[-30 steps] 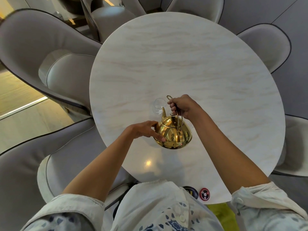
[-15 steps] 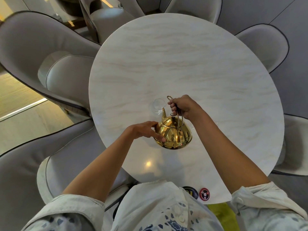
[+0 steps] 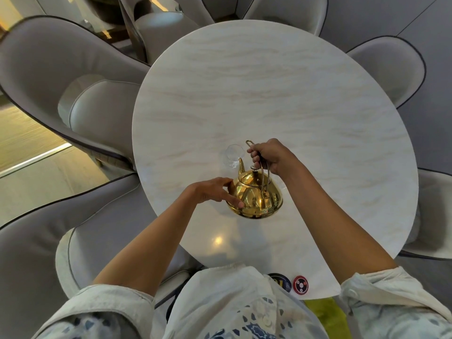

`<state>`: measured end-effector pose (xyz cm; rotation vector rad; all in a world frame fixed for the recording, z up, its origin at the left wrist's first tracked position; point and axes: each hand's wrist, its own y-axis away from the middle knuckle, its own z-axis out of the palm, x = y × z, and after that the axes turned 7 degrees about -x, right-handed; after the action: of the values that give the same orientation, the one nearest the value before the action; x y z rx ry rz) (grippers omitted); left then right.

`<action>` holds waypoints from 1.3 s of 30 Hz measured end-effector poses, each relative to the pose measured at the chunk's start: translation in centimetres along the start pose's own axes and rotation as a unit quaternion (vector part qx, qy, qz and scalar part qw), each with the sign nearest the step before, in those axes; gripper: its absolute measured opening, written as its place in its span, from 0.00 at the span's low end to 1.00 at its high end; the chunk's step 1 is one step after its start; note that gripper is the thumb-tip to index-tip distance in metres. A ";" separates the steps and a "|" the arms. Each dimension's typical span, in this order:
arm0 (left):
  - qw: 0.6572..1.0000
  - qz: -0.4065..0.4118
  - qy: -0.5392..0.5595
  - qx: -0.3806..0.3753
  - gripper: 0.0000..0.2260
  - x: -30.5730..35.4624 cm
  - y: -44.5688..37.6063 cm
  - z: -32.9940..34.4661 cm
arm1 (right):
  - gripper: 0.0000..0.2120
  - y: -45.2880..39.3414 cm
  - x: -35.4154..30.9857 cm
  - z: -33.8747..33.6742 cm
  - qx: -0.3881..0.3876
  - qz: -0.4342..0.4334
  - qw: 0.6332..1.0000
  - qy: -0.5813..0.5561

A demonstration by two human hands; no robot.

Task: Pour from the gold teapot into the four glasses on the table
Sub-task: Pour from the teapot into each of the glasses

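A shiny gold teapot [image 3: 255, 196] is tilted over the round marble table [image 3: 281, 99], its spout pointing away from me at a clear glass [image 3: 234, 155]. My right hand [image 3: 270, 155] is closed around the teapot's wire handle. My left hand [image 3: 211, 192] rests its fingers against the pot's left side and lower edge. Only one glass shows; it stands just beyond the spout tip. I cannot tell whether liquid is flowing.
Grey padded chairs [image 3: 61, 77] ring the table on all sides. Two round badges [image 3: 300, 284] lie at the table's near edge by my shirt. A wide bare stretch of tabletop lies beyond the glass and to the right.
Hardly anything has changed. Both hands keep their hold and the teapot stays tilted toward the glass; the view has shifted very slightly.
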<state>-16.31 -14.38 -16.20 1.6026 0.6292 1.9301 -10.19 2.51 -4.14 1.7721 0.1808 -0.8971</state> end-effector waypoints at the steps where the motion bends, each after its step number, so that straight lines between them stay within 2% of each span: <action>1: 1.000 0.001 0.000 0.000 0.36 0.0 0.0 0.0 | 0.09 0.0 0.0 0.0 0.000 0.000 1.000 0.000; 22: 1.000 -0.010 -0.007 -0.003 0.34 0.1 0.1 0.2 | 0.08 0.0 0.3 -0.1 0.003 -0.002 1.000 -0.007; 28: 0.998 -0.018 -0.052 0.020 0.38 0.3 0.2 0.3 | 0.09 0.6 1.4 0.1 0.023 -0.017 0.999 -0.022; 36: 0.996 -0.029 -0.077 0.042 0.54 0.0 0.7 1.0 | 0.09 2.1 4.6 0.6 0.062 -0.056 0.995 -0.049; 39: 0.993 -0.021 -0.099 0.058 0.55 0.1 1.1 1.3 | 0.08 2.9 5.8 0.7 0.056 -0.075 0.994 -0.056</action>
<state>-15.20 -15.12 -15.21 1.8106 0.6967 1.7034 -4.96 -1.00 -5.78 1.8242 0.1972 -1.1315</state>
